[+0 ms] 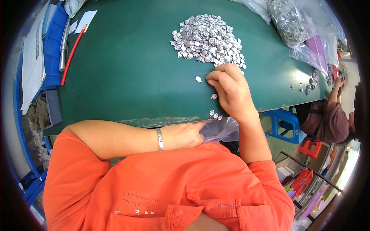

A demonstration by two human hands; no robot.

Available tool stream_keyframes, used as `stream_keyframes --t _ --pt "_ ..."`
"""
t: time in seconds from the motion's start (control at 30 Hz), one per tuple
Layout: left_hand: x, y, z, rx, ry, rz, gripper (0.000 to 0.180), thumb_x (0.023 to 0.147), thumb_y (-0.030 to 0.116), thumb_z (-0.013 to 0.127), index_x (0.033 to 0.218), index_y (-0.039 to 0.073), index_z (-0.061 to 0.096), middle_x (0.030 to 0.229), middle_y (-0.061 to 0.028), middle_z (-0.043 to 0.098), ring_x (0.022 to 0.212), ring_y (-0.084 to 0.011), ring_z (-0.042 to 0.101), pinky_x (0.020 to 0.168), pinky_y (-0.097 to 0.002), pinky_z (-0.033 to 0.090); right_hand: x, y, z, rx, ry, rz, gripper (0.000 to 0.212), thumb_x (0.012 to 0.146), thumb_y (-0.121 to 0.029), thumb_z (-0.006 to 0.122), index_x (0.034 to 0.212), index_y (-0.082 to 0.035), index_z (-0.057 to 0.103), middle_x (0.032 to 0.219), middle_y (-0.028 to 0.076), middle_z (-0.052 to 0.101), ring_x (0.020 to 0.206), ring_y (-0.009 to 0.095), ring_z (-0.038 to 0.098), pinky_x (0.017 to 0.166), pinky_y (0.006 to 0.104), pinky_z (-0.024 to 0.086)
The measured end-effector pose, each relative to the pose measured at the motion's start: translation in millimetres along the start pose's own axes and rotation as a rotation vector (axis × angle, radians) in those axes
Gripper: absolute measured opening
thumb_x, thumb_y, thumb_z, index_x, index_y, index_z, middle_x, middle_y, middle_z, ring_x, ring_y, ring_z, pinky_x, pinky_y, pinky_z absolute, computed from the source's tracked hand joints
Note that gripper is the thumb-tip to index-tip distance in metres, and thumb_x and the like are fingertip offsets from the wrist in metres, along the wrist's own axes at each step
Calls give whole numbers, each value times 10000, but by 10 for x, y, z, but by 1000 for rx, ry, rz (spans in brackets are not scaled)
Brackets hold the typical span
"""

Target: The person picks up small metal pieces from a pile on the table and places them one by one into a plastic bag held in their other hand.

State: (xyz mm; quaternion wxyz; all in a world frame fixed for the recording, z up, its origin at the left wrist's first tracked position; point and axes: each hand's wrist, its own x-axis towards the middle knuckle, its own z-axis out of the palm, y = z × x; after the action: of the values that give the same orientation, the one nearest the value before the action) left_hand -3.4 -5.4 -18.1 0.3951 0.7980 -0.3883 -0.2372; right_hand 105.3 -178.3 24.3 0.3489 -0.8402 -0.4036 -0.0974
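A heap of small silvery metal pieces [208, 38], each a rounded disc with little loops, lies on the green tabletop [127, 57]. My right hand [233, 90] is just in front of the heap, thumb and fingertips pinched together; whatever they hold is hidden. One loose metal piece [198, 79] rests just left of those fingertips, and another [214, 96] lies under the hand. Several more pieces [216, 114] sit by the table's front edge. Below that edge, my left hand [187, 135], with a metal bracelet at the wrist, closes on a clear plastic bag [221, 129].
At the left are a red pen [73, 56], a white paper slip [85, 21] and a blue tray [56, 46]. Bags of metal parts [289, 27] stand at the back right. Beyond the table, a person [325, 119] sits near a blue stool [283, 125].
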Motion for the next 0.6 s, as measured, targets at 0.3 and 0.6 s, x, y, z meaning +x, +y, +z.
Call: stream_keyframes --t 0.3,0.6 --pt "-16 56 -130 70 70 162 221 737 137 602 711 -82 603 1226 -401 478 957 -444 632 796 -439 545 -218 -97 -291 144 -254 24 361 658 92 580 990 -9 680 950 121 591 871 310 549 789 377 458" --pt "0 20 -12 -174 -4 -74 208 758 134 597 773 -71 623 1235 -367 481 1003 -427 598 848 -431 513 -134 -226 -214 256 -247 117 245 750 69 669 982 -10 672 926 122 592 848 307 565 746 372 479"
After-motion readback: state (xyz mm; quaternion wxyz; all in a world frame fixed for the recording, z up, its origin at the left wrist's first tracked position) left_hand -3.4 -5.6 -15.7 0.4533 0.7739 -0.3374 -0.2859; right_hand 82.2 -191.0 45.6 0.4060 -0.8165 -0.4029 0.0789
